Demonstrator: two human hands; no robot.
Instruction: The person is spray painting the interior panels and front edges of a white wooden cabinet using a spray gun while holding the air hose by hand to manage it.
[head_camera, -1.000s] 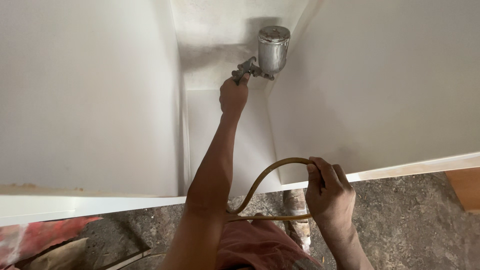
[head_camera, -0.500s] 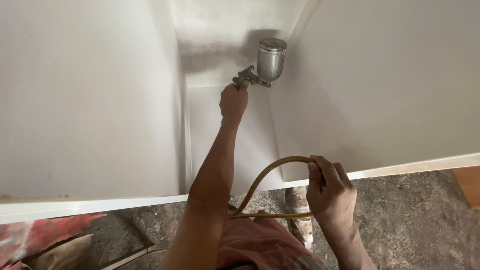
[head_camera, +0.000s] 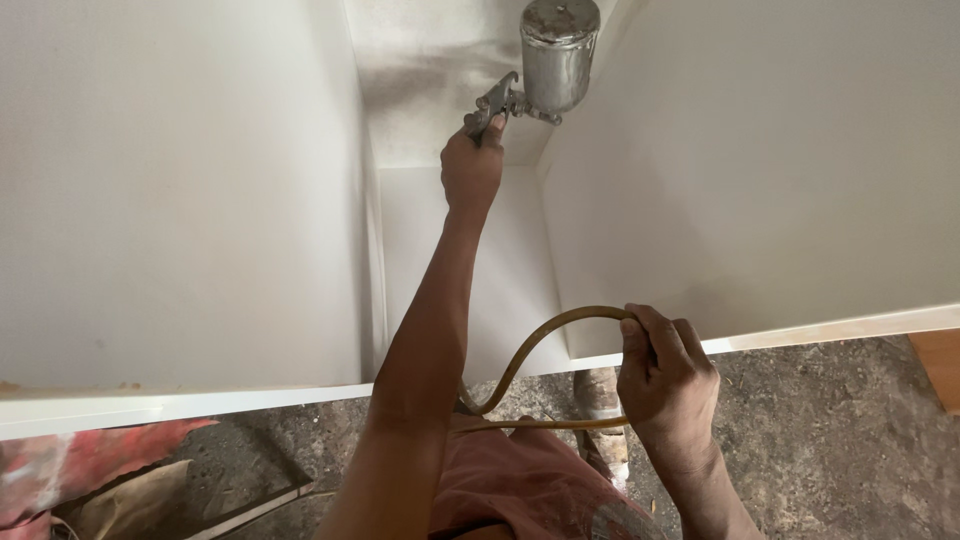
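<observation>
My left hand (head_camera: 472, 168) is stretched out into a white painted cabinet compartment (head_camera: 455, 260). It grips the handle of a metal spray gun (head_camera: 498, 102) that carries a dull silver cup (head_camera: 558, 58) on top. The gun is close to the compartment's back panel, near the right inner wall. My right hand (head_camera: 665, 375) is nearer my body, at the cabinet's front edge. It is closed around a loop of yellowish-brown air hose (head_camera: 545, 335) that curves down toward my lap.
White panels stand on both sides: a broad left wall (head_camera: 180, 190) and a right wall (head_camera: 760, 170). Below lies a rough grey concrete floor (head_camera: 830, 440). Red and brown scrap sheets (head_camera: 110, 470) lie at the lower left. A wooden piece (head_camera: 940, 365) shows at the right edge.
The spray gun dipped slightly, then rose and moved deeper toward the back panel with my left hand. My right hand kept its hold on the hose in about the same place.
</observation>
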